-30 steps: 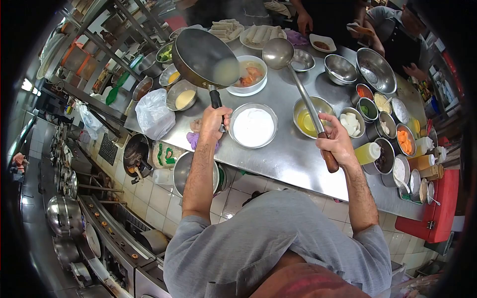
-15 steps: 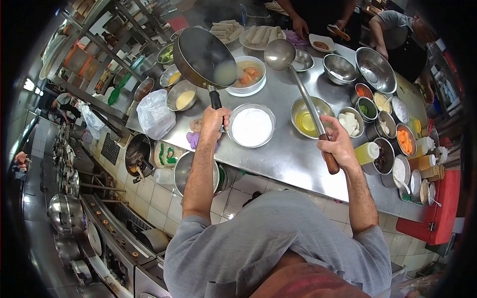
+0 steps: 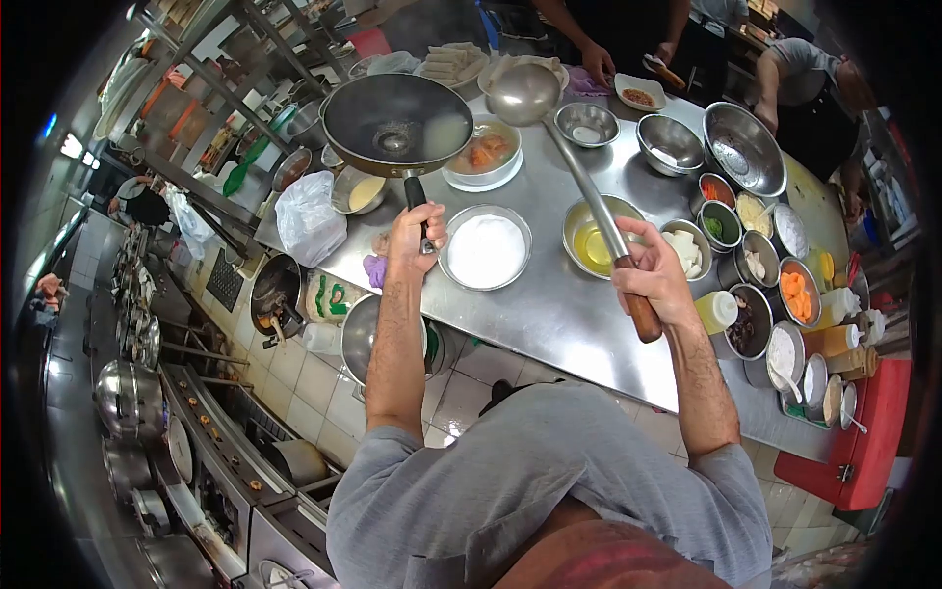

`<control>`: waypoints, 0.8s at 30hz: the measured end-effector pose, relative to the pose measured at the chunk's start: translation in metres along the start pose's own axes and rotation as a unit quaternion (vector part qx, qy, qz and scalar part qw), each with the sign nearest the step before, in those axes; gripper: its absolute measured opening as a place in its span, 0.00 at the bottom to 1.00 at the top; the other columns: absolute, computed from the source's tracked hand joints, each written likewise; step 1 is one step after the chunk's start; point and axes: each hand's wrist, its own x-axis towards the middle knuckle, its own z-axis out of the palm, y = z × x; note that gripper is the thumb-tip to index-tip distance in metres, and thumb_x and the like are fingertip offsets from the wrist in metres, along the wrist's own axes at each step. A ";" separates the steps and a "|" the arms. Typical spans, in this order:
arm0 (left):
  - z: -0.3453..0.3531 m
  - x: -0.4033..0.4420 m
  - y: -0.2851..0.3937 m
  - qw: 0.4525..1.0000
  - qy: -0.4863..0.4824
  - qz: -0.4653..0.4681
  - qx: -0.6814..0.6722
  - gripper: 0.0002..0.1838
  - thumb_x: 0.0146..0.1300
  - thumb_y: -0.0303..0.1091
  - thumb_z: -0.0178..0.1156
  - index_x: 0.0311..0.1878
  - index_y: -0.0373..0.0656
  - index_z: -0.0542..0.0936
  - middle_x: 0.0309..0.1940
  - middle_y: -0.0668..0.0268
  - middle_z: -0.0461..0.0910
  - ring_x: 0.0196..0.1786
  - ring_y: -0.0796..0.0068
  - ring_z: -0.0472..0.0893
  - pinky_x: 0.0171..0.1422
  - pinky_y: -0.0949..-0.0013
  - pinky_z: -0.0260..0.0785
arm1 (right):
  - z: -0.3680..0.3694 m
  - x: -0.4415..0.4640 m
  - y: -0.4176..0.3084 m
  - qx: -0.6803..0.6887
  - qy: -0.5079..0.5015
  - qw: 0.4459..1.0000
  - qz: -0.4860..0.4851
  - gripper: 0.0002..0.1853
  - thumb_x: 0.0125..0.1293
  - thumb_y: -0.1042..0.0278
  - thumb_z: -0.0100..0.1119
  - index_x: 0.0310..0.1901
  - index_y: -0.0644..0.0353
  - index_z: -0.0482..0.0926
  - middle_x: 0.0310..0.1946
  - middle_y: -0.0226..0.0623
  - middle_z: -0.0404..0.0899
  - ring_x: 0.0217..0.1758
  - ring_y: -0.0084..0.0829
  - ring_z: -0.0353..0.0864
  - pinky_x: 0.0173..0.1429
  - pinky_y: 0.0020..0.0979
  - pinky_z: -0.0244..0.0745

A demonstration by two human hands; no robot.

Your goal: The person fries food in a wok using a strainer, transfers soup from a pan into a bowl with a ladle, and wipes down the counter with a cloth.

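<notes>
My left hand (image 3: 416,234) is wrapped round the black handle of a dark frying pan (image 3: 378,123), held up over the far left part of the steel table. A pale liquid pools at the pan's right side. My right hand (image 3: 655,277) grips the wooden end of a long ladle (image 3: 586,187); its round metal head hangs right of the pan. Below, between my hands, sits a metal bowl (image 3: 531,257) of white contents. Behind it a white soup bowl (image 3: 483,178) holds broth with orange pieces. A bowl (image 3: 569,231) of yellow liquid stands beside my right hand.
Several ingredient containers and squeeze bottles (image 3: 716,312) crowd the table's right end. Metal bowls (image 3: 671,145) stand at the back, where a co-worker's hands (image 3: 599,64) are. A plastic bag (image 3: 306,221) lies left. A stove (image 3: 211,432) is at lower left.
The pan has come down from a steep tilt to a flatter pose, showing more of its inside. The ladle head has shifted left and slightly away from me.
</notes>
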 end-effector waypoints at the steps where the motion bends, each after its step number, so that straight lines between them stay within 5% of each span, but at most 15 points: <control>1: 0.002 -0.006 -0.002 0.999 -0.022 0.003 -0.044 0.07 0.54 0.24 0.56 0.26 0.45 0.69 0.14 0.75 0.64 0.12 0.85 0.62 0.14 0.78 0.56 | 0.004 0.003 -0.003 0.021 -0.021 1.000 -0.011 0.36 0.44 0.83 0.57 0.59 0.67 0.57 0.32 0.38 0.75 0.25 0.21 0.73 0.23 0.22 0.68; 6: -0.006 -0.053 -0.018 0.985 -0.070 0.018 -0.157 0.06 0.54 0.23 0.56 0.29 0.45 0.68 0.14 0.75 0.63 0.12 0.85 0.63 0.15 0.76 0.58 | 0.016 0.027 -0.007 0.070 -0.125 0.990 -0.009 0.36 0.45 0.82 0.58 0.59 0.68 0.56 0.31 0.39 0.73 0.18 0.23 0.71 0.17 0.24 0.65; 10: -0.001 -0.116 -0.034 0.989 0.018 0.057 -0.133 0.09 0.59 0.27 0.51 0.24 0.46 0.65 0.12 0.78 0.59 0.10 0.87 0.58 0.12 0.80 0.53 | 0.018 0.056 -0.004 0.046 -0.149 0.988 -0.023 0.34 0.45 0.81 0.57 0.58 0.69 0.57 0.26 0.36 0.72 0.14 0.23 0.70 0.14 0.24 0.63; 15: -0.025 -0.192 -0.063 0.975 0.031 0.069 -0.207 0.02 0.58 0.23 0.48 0.32 0.42 0.68 0.14 0.74 0.61 0.08 0.84 0.58 0.10 0.78 0.51 | -0.001 0.094 0.013 -0.186 -0.112 0.974 -0.070 0.34 0.45 0.79 0.58 0.58 0.66 0.61 0.27 0.31 0.72 0.31 0.21 0.71 0.36 0.24 0.67; 24: -0.064 -0.285 -0.115 0.953 0.155 0.108 -0.238 0.07 0.57 0.22 0.48 0.40 0.38 0.71 0.14 0.72 0.63 0.08 0.83 0.60 0.09 0.77 0.54 | -0.037 0.127 0.016 -0.312 -0.111 0.943 -0.046 0.34 0.44 0.80 0.54 0.59 0.71 0.59 0.26 0.37 0.72 0.27 0.26 0.73 0.33 0.28 0.69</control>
